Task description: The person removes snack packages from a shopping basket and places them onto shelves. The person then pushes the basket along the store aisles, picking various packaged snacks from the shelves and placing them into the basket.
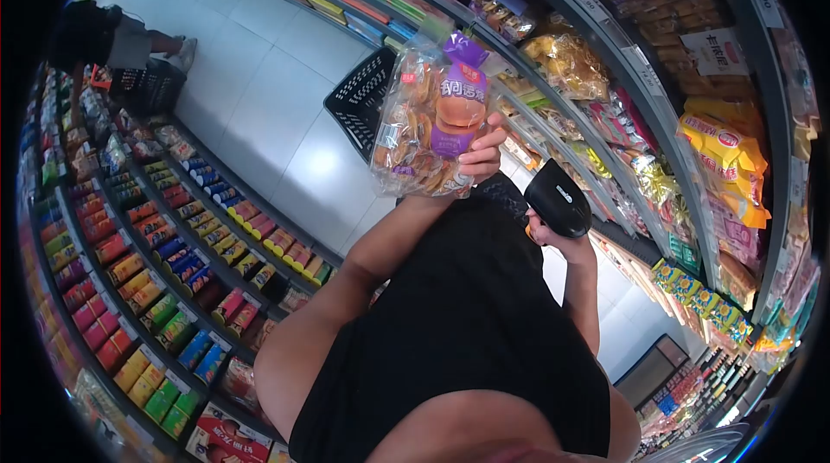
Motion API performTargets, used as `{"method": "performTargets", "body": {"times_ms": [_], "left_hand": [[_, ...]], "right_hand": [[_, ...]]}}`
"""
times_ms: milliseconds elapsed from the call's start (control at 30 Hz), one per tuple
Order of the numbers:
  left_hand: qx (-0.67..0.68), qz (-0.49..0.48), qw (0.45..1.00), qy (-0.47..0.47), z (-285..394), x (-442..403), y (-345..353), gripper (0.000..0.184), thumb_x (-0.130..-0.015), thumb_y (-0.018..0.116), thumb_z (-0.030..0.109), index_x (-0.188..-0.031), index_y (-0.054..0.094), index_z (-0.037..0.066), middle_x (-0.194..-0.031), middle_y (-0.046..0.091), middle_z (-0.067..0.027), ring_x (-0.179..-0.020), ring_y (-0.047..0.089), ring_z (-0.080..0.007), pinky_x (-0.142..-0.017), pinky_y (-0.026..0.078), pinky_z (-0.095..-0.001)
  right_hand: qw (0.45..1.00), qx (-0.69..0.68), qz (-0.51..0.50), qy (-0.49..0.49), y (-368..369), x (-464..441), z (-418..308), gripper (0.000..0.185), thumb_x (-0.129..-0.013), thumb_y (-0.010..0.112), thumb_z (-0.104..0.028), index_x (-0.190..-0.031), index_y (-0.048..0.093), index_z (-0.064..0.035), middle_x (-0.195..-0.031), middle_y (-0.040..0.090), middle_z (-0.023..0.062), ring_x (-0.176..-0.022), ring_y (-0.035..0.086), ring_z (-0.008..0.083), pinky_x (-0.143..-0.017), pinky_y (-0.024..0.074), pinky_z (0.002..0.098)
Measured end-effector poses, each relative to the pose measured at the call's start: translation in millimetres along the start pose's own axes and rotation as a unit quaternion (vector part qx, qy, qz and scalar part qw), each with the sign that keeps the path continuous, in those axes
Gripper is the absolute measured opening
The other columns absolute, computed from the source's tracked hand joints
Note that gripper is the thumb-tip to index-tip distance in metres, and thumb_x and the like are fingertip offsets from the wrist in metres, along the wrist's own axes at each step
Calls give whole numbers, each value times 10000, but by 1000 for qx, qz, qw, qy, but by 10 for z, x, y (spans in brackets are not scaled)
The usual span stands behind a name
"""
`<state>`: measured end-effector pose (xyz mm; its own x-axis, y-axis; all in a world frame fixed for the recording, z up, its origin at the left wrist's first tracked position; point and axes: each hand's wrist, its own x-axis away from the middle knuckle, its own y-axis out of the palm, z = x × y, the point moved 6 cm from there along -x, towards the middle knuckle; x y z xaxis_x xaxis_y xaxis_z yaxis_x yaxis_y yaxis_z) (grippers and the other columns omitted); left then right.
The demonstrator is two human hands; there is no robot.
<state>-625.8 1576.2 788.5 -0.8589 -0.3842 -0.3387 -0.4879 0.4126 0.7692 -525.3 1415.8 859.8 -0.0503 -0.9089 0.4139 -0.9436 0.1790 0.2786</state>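
Observation:
My left hand [482,154] holds up a clear plastic bag of small round buns or cakes [413,124] with a purple label. Its fingers wrap round the bag's right edge; the rest of the hand is hidden behind the pack. In my right hand [564,242] is a black handheld barcode scanner [558,198], gripped by its handle, to the right of the bag and a little lower. The scanner does not touch the bag. Just behind the bag, a black shopping basket [356,102] shows in part.
Shelves of packaged snacks rise close on the right, with a yellow bag [724,156] among them. Rows of canisters and boxes [164,290] line the left shelf. A person [125,39] stands in the aisle at upper left beside another dark basket [149,89]. White tiled floor [285,74] runs between.

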Motion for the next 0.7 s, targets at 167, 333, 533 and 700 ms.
{"method": "performTargets", "body": {"times_ms": [167, 333, 533, 700], "left_hand": [[-14, -27, 999, 17, -3, 145, -68, 684, -884, 743, 434, -1269, 434, -40, -892, 463, -93, -648, 548, -182, -543, 485, -312], [-104, -1, 983, 154, 564, 536, 67, 411, -1000, 615, 267, -1283, 482, 1, -869, 461, -76, -633, 568, -173, -512, 508, -315], [-131, -36, 976, 171, 1033, 969, 343, 347, -1050, 492, 230, -1298, 491, -13, -861, 457, -66, -683, 581, -160, -549, 535, -333], [-298, 86, 919, 244, 895, 1170, 129, 445, -1034, 527, 356, -1322, 517, 17, -995, 564, -77, -769, 621, -194, -636, 574, -391]], "right_hand": [[1000, -19, -15, -19, -143, 119, 67, 433, -818, 813, -53, -1205, 644, 40, -882, 683, 49, -748, 649, 122, -658, 525, 270], [1000, -12, -5, -26, -283, 300, 50, 407, -833, 802, -48, -1199, 645, 36, -867, 679, 46, -721, 644, 117, -635, 511, 258], [997, 49, -42, -43, -490, 395, 175, 375, -832, 813, -28, -1171, 657, 6, -891, 693, 39, -784, 641, 122, -721, 511, 285], [994, 83, -48, -58, -783, 598, 246, 368, -824, 829, -37, -1158, 676, -13, -939, 719, 32, -894, 651, 142, -841, 506, 310]]}}
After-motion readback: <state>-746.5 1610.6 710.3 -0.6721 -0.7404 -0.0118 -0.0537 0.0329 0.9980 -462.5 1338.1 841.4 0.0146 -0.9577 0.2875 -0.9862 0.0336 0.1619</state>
